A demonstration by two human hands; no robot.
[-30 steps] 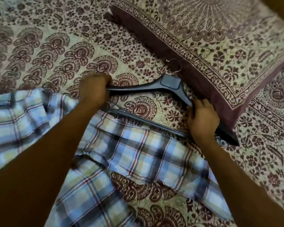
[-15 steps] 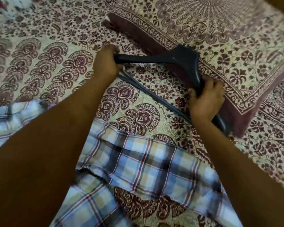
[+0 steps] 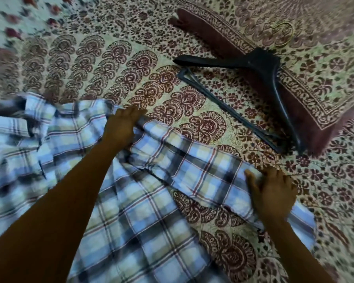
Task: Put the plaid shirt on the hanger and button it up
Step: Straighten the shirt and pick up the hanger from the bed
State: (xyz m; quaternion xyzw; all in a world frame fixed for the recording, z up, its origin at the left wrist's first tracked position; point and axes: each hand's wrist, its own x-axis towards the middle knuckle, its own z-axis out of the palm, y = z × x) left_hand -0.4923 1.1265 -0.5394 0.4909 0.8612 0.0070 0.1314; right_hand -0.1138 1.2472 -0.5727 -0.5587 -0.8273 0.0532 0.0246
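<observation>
The blue, white and yellow plaid shirt lies crumpled across the bed at the lower left and centre. My left hand grips a fold along its upper edge. My right hand holds the shirt's edge farther right. The black hanger lies free on the bed at the upper right, its middle propped on the pillow's edge, with its thin metal hook resting on the pillow. Neither hand touches the hanger.
A patterned pillow with a maroon border fills the upper right corner. The cream and maroon printed bedspread covers everything else. A second floral fabric shows at the upper left.
Both hands let go of the hanger, which now lies against the pillow. They moved down toward me and took hold of the shirt's upper edge.
</observation>
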